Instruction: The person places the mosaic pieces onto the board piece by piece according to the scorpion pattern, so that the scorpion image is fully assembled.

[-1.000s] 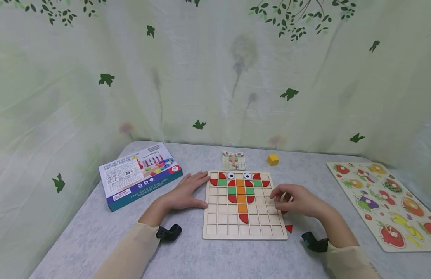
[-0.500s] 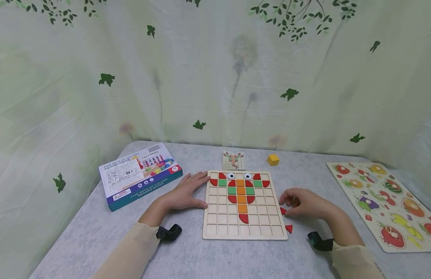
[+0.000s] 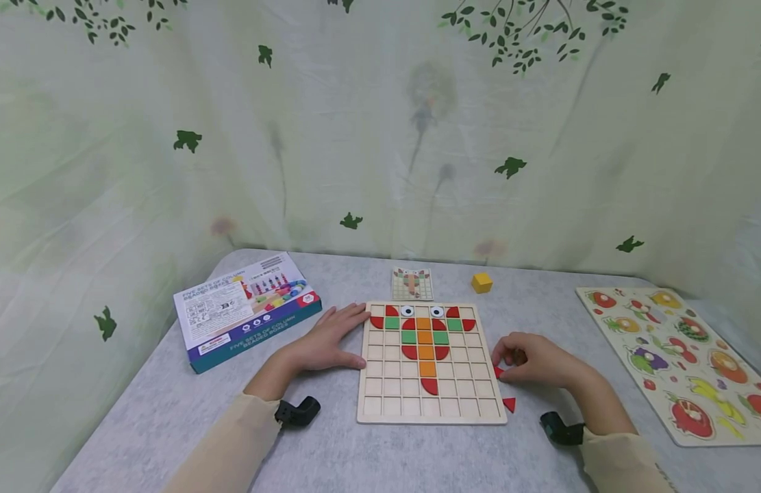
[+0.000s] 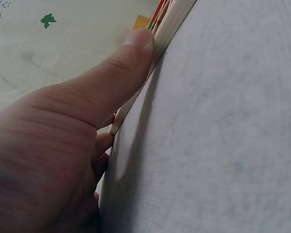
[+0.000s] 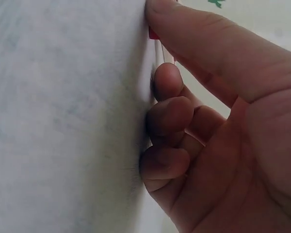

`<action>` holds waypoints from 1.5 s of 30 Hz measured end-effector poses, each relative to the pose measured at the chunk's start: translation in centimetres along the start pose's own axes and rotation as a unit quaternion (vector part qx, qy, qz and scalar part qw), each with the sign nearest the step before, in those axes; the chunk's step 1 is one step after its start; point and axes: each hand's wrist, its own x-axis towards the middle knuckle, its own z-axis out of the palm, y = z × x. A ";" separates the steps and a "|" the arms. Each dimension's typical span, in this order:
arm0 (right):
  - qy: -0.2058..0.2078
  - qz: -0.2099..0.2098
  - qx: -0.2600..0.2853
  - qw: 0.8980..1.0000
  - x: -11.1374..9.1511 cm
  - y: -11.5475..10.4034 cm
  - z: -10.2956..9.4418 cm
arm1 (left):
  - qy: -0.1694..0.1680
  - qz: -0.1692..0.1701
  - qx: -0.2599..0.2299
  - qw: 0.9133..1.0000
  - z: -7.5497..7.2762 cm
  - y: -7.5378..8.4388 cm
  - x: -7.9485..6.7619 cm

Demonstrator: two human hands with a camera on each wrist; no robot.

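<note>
A square wooden grid board (image 3: 380, 407) lies on the table, with red, green and orange flat pieces and two eye pieces set in its cells. At the board's left edge rests my left hand (image 3: 331, 337), fingers spread straight and thumb against the side; the left wrist view shows that thumb (image 4: 121, 68) on the edge. My right hand (image 3: 537, 359) is beside the right edge, fingers curled, pinching a red triangle piece (image 3: 498, 372) between thumb and fingertips. Part of this red piece (image 5: 153, 34) shows under the thumb. A second red triangle (image 3: 509, 405) lies nearer the front.
Behind the board lies a small pattern card (image 3: 412, 284), with a yellow cube (image 3: 481, 283) to its right. A boxed set (image 3: 244, 311) sits at the back left. Along the right side is a fruit picture board (image 3: 682, 363). A leaf-printed curtain (image 3: 380, 137) hangs behind the table.
My right hand has drawn back from over the board's right edge, rightward and down to the red triangle beside it. My left hand stays in place.
</note>
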 end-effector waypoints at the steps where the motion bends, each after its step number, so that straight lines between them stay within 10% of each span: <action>1: 0.002 0.000 -0.001 1.000 0.0 0.0 0.0 | 0.001 0.003 -0.001 1.000 0.0 0.0 0.0; 45: 0.029 0.002 0.031 0.999 0.4 -2.7 0.3 | 0.000 -0.001 -0.012 1.000 -0.3 0.5 -0.3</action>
